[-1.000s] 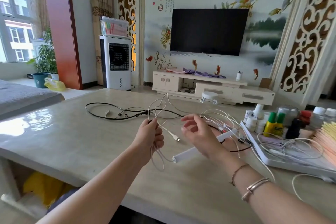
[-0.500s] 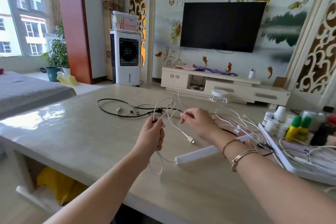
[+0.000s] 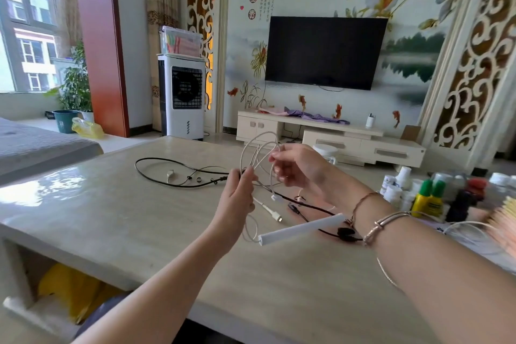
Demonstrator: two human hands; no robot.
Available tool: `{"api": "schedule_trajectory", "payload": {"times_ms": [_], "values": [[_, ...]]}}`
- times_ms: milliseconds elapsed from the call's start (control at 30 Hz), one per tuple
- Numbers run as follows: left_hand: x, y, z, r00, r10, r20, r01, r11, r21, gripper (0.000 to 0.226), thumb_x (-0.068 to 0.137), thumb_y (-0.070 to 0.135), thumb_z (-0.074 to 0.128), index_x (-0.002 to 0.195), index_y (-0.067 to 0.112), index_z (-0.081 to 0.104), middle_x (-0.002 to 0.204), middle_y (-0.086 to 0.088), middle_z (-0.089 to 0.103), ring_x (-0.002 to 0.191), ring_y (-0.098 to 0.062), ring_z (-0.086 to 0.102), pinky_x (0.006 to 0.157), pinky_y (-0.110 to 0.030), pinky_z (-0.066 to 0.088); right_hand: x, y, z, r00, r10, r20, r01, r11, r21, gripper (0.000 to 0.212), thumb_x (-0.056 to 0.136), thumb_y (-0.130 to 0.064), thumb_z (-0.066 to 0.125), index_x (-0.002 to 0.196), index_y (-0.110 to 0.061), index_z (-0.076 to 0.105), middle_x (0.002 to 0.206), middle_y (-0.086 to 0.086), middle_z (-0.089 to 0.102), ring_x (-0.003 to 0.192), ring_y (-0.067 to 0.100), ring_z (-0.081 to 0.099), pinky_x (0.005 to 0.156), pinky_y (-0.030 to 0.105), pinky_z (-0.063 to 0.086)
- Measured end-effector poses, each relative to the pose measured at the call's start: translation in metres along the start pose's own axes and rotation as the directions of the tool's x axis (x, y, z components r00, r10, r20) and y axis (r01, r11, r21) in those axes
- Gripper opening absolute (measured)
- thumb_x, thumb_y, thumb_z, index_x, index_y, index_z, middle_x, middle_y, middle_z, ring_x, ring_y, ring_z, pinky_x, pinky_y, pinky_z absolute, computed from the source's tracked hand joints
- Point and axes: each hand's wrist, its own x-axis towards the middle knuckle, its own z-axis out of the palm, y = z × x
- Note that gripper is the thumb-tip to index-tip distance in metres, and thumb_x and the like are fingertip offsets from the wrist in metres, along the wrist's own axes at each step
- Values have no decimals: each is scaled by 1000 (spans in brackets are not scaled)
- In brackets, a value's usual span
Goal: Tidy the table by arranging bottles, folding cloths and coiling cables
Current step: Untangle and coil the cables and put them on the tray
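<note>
Black cable (image 3: 178,176) is lying loose and uncoiled on the tabletop (image 3: 97,212) at the left, its loops sprawling toward the middle, so that one is waiting its turn. Just to its right the left hand (image 3: 237,198) is gripping a gathered bundle of white cable (image 3: 258,153), fingers curled round the strands, with loops standing above the fist, a smaller loop drooping below it and a plug end (image 3: 275,215) dangling free. The right hand (image 3: 298,167) is pinching a strand at the top of those loops, apparently feeding another turn onto the coil; by my reading this cable is partly wound and not yet finished. Below the hands a white bar (image 3: 301,229) is resting on the tabletop across a further thin dark lead (image 3: 315,209), also uncoiled. Farther right, small bottles (image 3: 427,198), white, green-capped and dark ones, are crowding together without clear order, and more white wire (image 3: 463,226) is trailing near them. A tray may be holding these, but blur is hiding its edge. No cloth is showing on the tabletop.
</note>
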Motion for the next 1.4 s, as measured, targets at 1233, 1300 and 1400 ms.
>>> {"api": "schedule_trajectory", "payload": {"times_ms": [1233, 1300, 1400], "values": [[2, -1, -23, 1000, -7, 2, 8, 977, -215, 27, 103, 22, 37, 78, 14, 35, 57, 3, 32, 42, -10, 28, 68, -45, 58, -1, 79, 1, 998, -15, 59, 54, 682, -730, 28, 86, -12, 57, 111, -23, 60, 116, -4, 62, 107, 9, 55, 92, 22, 44], [2, -1, -27, 999, -28, -31, 21, 976, -218, 27, 103, 23, 36, 77, 16, 34, 57, 4, 30, 42, -9, 23, 52, -32, 53, 2, 84, 7, 997, 22, 73, 44, 609, -792, 22, 88, -16, 55, 106, -22, 65, 114, -6, 65, 101, 8, 56, 89, 22, 42], [3, -1, -35, 995, -72, -69, 56, 976, -211, 29, 103, 25, 35, 76, 19, 32, 58, 3, 29, 40, -8, 22, 38, -19, 33, 10, 83, 12, 999, 22, 47, 31, 474, -880, 19, 89, -18, 52, 96, -23, 69, 105, -4, 69, 95, 15, 58, 81, 24, 44]]}}
